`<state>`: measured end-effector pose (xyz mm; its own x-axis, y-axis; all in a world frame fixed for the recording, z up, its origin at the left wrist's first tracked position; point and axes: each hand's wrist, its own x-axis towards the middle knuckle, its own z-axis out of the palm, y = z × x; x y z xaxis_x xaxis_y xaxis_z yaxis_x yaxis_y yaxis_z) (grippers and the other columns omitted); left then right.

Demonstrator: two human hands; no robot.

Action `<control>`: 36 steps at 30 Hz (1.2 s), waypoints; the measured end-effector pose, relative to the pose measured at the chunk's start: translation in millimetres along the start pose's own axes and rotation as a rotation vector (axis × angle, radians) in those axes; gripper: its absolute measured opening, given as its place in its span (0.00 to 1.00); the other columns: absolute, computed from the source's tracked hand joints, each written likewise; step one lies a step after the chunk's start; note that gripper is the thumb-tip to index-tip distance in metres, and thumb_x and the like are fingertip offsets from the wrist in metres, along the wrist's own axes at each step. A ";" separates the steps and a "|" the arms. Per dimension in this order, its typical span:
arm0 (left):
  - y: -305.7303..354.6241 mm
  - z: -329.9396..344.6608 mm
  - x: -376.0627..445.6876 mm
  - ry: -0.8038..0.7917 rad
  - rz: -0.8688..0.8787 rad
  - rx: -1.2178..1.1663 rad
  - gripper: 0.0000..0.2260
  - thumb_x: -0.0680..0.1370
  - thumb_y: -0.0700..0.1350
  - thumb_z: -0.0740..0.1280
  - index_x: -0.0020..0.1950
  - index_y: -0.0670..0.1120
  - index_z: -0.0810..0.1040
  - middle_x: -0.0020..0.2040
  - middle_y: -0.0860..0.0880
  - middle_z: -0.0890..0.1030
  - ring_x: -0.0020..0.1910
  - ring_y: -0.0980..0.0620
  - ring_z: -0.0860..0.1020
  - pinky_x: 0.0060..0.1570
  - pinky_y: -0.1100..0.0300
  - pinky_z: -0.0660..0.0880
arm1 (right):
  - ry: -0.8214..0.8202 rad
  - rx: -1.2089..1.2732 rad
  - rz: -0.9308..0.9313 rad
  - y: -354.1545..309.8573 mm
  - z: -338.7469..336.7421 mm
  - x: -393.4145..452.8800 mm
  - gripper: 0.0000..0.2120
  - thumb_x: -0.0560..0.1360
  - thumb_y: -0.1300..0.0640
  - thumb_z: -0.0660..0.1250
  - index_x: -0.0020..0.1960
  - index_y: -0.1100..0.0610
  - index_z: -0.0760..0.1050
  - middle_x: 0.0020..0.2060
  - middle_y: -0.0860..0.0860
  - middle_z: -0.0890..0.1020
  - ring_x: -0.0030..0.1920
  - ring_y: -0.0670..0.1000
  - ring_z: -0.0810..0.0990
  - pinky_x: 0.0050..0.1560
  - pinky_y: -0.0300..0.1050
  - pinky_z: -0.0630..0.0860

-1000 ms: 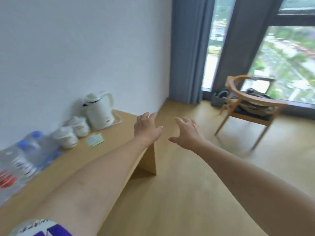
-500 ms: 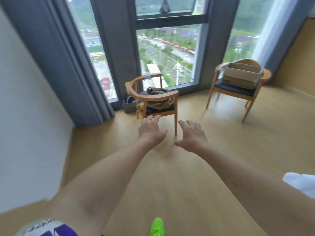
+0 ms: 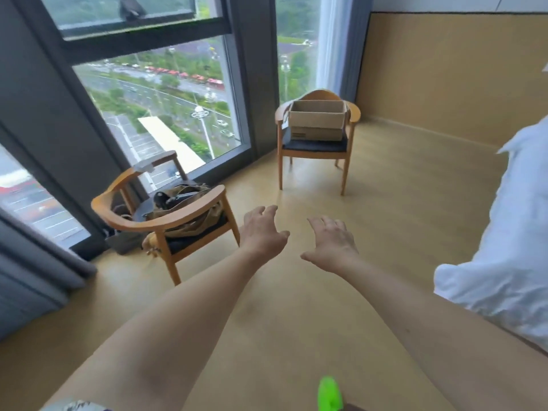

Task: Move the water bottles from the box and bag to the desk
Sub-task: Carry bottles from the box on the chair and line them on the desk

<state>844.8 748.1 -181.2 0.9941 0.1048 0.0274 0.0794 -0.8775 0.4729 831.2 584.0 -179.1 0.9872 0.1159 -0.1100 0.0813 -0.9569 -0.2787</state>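
Cardboard box (image 3: 317, 120) and bag (image 3: 189, 212) are sitting on chairs, awaiting unloading; left hand (image 3: 262, 232) and right hand (image 3: 332, 244) are reaching forward spread, carrying nothing.

A: Classify the location.

B: A room high up in a building, most likely a hotel or apartment room. Evidence: a floor-to-ceiling window (image 3: 154, 93) overlooks roads and trees far below. Grey curtains (image 3: 32, 280) hang at its side.

A: Furnishings?

B: Light wood flooring (image 3: 400, 209). Two matching wooden armchairs with dark seat pads: the near chair (image 3: 166, 221) carries a tan bag (image 3: 189, 203), the far chair (image 3: 317, 143) carries an open cardboard box (image 3: 317, 120). White bedding (image 3: 504, 247) enters from the right.
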 end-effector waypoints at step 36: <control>97.1 88.9 959.7 -0.119 0.215 -0.008 0.28 0.73 0.54 0.68 0.72 0.51 0.70 0.67 0.47 0.73 0.66 0.43 0.69 0.61 0.48 0.73 | 0.091 0.118 0.283 93.0 -119.5 888.3 0.37 0.71 0.43 0.71 0.76 0.49 0.60 0.72 0.52 0.66 0.70 0.57 0.65 0.65 0.53 0.69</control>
<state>1813.1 721.9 -187.3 0.9899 -0.1400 0.0240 -0.1346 -0.8702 0.4740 1732.0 566.1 -188.7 0.9770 -0.1800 -0.1145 -0.2096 -0.9098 -0.3583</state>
